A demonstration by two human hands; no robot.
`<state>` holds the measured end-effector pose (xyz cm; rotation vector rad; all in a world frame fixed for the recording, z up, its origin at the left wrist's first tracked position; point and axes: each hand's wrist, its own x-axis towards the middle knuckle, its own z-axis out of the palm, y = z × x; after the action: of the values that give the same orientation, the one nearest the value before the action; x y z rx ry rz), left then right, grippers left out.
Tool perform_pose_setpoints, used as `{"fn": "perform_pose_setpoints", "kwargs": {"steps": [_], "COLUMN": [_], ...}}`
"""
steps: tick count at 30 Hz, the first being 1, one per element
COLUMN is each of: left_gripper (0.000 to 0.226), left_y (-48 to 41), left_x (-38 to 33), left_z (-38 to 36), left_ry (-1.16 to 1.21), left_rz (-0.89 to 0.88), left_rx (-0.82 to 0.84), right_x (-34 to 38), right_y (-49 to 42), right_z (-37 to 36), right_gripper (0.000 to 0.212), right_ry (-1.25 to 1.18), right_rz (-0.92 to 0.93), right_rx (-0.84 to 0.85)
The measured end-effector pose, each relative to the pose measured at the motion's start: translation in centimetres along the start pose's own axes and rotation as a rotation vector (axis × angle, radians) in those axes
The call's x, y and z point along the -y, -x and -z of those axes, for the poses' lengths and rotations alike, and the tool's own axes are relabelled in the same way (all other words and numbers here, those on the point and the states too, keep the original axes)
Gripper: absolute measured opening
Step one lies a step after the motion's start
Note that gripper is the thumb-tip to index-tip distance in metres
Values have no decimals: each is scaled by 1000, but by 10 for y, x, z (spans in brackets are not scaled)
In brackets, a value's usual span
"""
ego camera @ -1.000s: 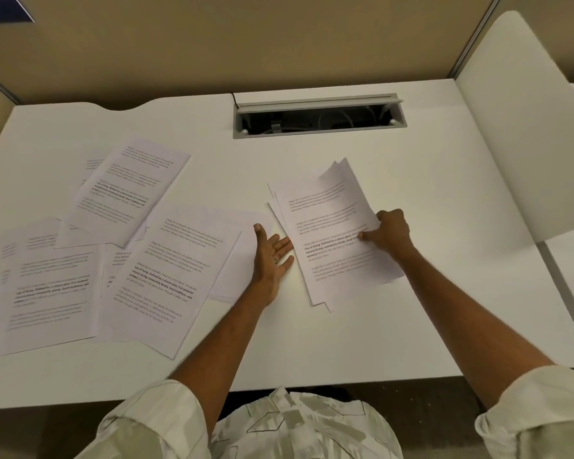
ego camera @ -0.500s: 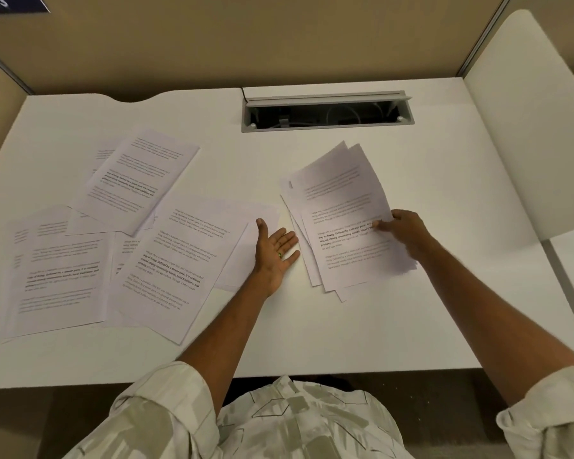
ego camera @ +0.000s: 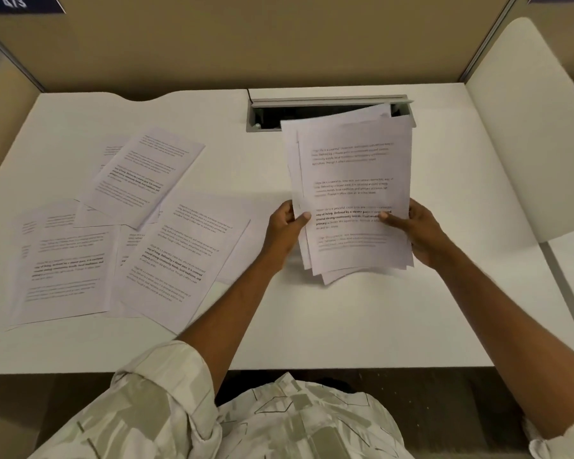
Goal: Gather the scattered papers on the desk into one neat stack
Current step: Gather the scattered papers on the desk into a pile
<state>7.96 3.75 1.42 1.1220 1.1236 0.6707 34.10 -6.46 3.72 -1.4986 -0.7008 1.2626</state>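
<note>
A bundle of several printed sheets (ego camera: 352, 180) is held upright-tilted above the white desk (ego camera: 345, 319), its lower edges fanned and near the desk top. My left hand (ego camera: 284, 228) grips its left edge, thumb on the front page. My right hand (ego camera: 415, 231) grips the right edge the same way. On the left half of the desk lie several loose printed sheets, overlapping: one large sheet (ego camera: 176, 256) nearest my left arm, one (ego camera: 65, 273) at the far left, one (ego camera: 146, 175) further back.
An open cable slot (ego camera: 269, 115) with a grey metal lid is set into the back of the desk, partly hidden by the bundle. Tan partition walls close the back and left. A white divider panel (ego camera: 527, 134) stands at the right edge.
The bundle lay flat on the desk under my right hand; now both hands hold it raised by its sides. My left hand moved right from the desk onto the bundle.
</note>
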Motion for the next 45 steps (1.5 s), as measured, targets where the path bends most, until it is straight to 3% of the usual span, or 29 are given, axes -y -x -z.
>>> {"fn": "perform_pose_setpoints", "kwargs": {"steps": [8, 14, 16, 25, 29, 33, 40, 45], "left_gripper": [23, 63, 65, 31, 30, 43, 25, 32], "left_y": [16, 32, 36, 52, 58, 63, 76, 81], "left_x": [-50, -35, -30, -39, -29, -16, -15, 4], "left_z": [-10, -22, -28, -36, -29, -30, -33, -27], "left_ry": [-89, -213, -194, -67, -152, -198, -235, -328], "left_rz": [-286, -354, -339, -334, -301, -258, -396, -413], "left_rx": [92, 40, 15, 15, 69, 92, 59, 55], "right_x": [14, 0, -3, 7, -9, -23, -27, -48], "right_y": [24, 44, 48, 67, 69, 69, 82, 85], "right_z": [-11, -12, -15, -36, -32, -37, -45, -48], "right_gripper": [49, 55, 55, 39, 40, 32, 31, 33], "right_ry": [-48, 24, 35, -17, 74, 131, 97, 155], "right_rz": [241, 270, 275, 391, 347, 291, 362, 276], "right_rx": [-39, -16, -41, -156, -176, -195, -229, -241]}}
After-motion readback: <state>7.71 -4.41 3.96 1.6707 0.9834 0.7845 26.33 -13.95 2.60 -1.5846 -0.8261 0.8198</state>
